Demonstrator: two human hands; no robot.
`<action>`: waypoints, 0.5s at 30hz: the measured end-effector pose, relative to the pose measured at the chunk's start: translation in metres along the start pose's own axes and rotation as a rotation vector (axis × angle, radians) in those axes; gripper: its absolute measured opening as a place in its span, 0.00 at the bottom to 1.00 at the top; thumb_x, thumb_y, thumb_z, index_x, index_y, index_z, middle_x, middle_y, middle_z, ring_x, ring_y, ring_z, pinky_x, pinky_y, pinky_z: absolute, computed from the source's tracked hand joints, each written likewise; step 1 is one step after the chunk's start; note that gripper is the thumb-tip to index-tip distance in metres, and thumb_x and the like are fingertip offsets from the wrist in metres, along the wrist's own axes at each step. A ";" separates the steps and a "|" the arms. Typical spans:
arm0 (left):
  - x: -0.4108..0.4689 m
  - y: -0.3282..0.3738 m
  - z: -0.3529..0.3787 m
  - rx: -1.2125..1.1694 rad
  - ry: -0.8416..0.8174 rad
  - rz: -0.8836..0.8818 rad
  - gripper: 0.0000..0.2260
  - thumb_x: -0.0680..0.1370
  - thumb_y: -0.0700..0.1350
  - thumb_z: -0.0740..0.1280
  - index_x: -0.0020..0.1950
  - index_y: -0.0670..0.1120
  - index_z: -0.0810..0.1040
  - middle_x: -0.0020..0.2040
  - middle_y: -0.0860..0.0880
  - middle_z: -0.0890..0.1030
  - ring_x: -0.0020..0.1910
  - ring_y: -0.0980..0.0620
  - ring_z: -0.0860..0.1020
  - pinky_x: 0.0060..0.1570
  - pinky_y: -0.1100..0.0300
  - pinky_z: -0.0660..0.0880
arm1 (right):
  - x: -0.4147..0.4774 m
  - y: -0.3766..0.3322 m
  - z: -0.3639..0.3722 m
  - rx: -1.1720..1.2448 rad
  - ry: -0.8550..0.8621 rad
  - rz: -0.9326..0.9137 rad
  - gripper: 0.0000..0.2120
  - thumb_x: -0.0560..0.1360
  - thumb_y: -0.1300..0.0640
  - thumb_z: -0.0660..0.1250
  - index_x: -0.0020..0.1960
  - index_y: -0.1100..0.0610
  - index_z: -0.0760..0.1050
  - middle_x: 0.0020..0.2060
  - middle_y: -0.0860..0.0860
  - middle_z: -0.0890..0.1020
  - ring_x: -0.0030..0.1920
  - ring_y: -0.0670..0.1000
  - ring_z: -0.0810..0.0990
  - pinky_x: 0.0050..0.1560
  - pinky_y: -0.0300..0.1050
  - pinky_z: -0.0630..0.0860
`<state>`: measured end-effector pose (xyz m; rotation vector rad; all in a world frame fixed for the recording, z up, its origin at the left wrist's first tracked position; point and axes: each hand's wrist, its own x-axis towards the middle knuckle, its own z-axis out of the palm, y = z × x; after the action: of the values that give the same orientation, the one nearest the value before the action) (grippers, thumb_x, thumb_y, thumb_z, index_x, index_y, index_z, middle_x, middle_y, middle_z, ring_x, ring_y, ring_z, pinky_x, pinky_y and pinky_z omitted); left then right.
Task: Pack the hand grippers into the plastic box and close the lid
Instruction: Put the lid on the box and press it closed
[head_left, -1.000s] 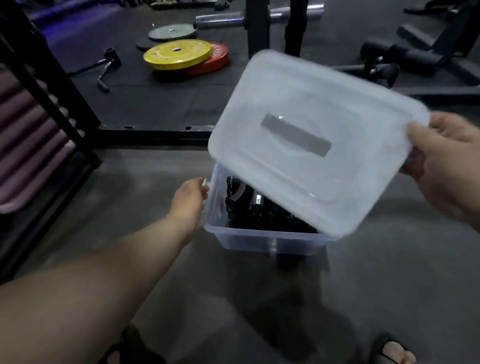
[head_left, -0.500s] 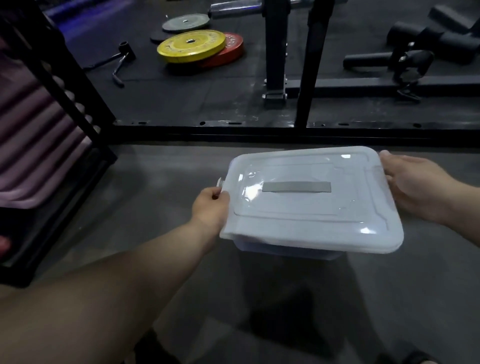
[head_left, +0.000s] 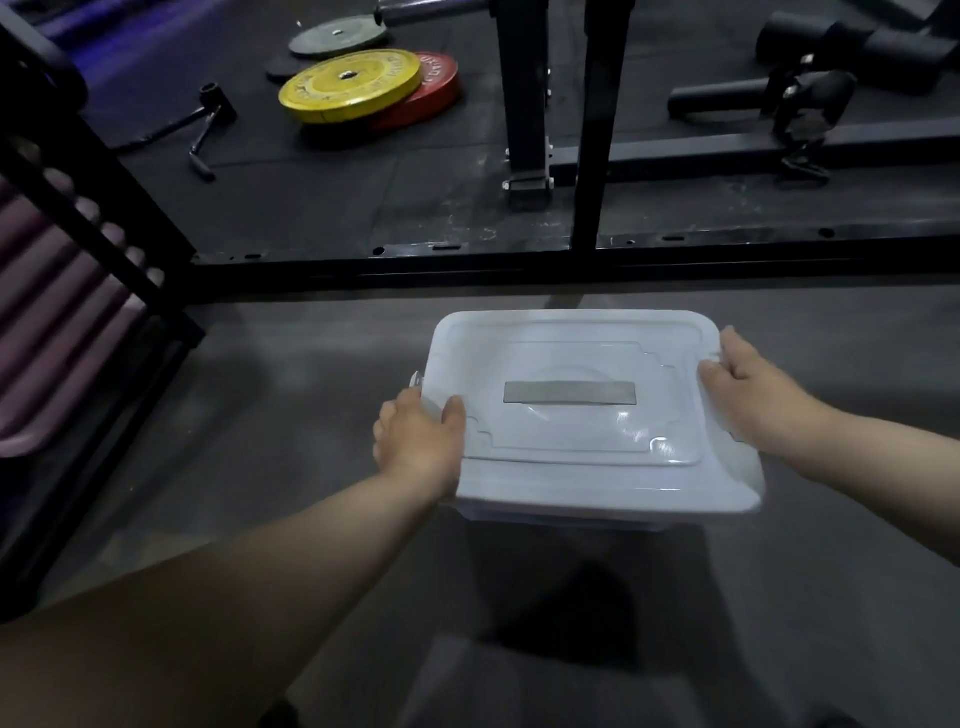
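Observation:
A translucent white lid (head_left: 587, 431) with a grey handle strip lies flat on top of the plastic box (head_left: 561, 521), of which only a thin strip of front wall shows under the lid. The hand grippers are hidden inside. My left hand (head_left: 418, 441) grips the lid's left edge, thumb on top and fingers curled down over the side by the left latch. My right hand (head_left: 748, 384) grips the right edge the same way, at the right latch.
The box stands on a grey floor. Beyond it runs a black rack base (head_left: 519, 260) with two upright posts. Yellow and red weight plates (head_left: 358, 85) lie at the back left. A dark shelf frame (head_left: 93, 218) stands on the left.
The lid, held tilted above the open box by my right hand a second ago, has come down flat onto the box. Both hands now grip its side edges.

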<state>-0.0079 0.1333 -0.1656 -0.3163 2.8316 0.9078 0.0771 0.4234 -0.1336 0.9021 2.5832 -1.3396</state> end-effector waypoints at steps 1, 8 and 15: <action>0.000 0.001 0.001 0.027 0.007 0.009 0.24 0.77 0.60 0.61 0.67 0.45 0.71 0.62 0.44 0.72 0.63 0.41 0.70 0.63 0.46 0.69 | 0.003 0.002 0.002 -0.053 0.032 -0.015 0.29 0.82 0.52 0.52 0.79 0.56 0.46 0.60 0.57 0.76 0.54 0.57 0.75 0.51 0.49 0.70; 0.002 0.000 0.003 0.126 0.059 0.010 0.23 0.77 0.61 0.61 0.65 0.47 0.71 0.64 0.45 0.69 0.64 0.42 0.67 0.66 0.49 0.64 | 0.008 0.013 0.014 -0.284 0.072 -0.075 0.28 0.82 0.47 0.48 0.78 0.57 0.46 0.69 0.59 0.68 0.70 0.62 0.63 0.68 0.58 0.64; 0.010 -0.003 -0.001 0.078 -0.017 -0.061 0.16 0.78 0.61 0.57 0.59 0.51 0.68 0.63 0.47 0.68 0.63 0.44 0.66 0.63 0.48 0.61 | 0.010 0.011 0.016 -0.424 0.046 -0.098 0.29 0.82 0.47 0.47 0.78 0.58 0.44 0.74 0.58 0.62 0.74 0.60 0.60 0.70 0.59 0.63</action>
<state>-0.0169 0.1291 -0.1685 -0.3813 2.8162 0.7826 0.0722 0.4209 -0.1544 0.7458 2.8158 -0.7409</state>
